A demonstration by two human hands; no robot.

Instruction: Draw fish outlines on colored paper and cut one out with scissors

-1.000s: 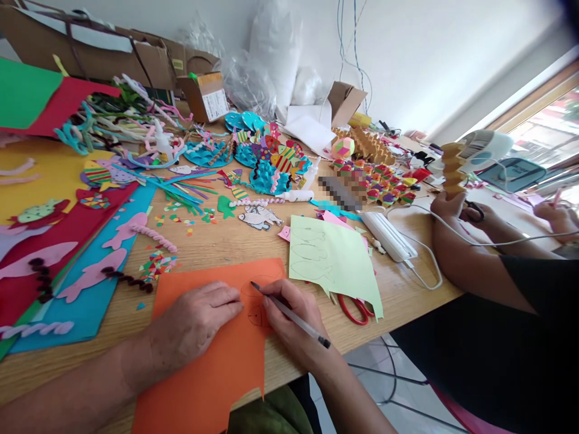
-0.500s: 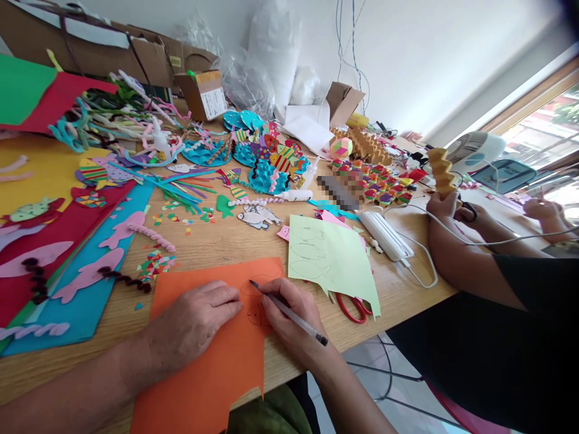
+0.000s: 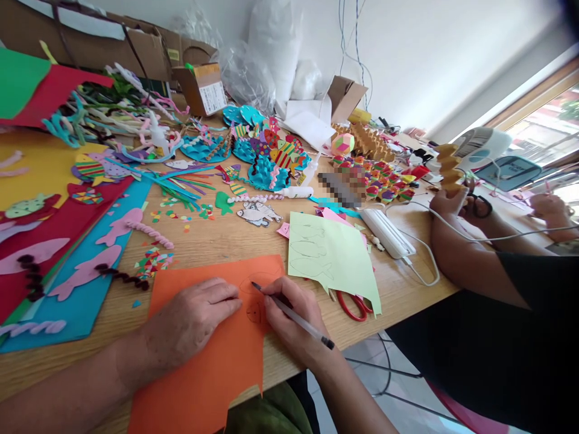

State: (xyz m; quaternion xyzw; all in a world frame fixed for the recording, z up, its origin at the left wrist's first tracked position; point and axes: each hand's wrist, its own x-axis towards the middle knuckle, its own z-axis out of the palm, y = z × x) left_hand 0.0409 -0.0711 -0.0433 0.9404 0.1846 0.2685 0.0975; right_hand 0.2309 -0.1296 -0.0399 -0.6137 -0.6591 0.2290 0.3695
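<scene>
Both arms bare. Left forearm [image 3: 67,386] enters lower left, slants up and right. Left wrist [image 3: 129,361] low, roughly in line with forearm. Left hand [image 3: 192,322] palm down, back up, flattened, fingers close together, slightly bent, pointing right. Right forearm [image 3: 357,398] rises from bottom edge, leaning up-left. Right hand [image 3: 294,319] in writing grip: thumb and index pinched, other fingers curled under, partly hidden. Hands near each other, not touching, fingertips facing inward.
</scene>
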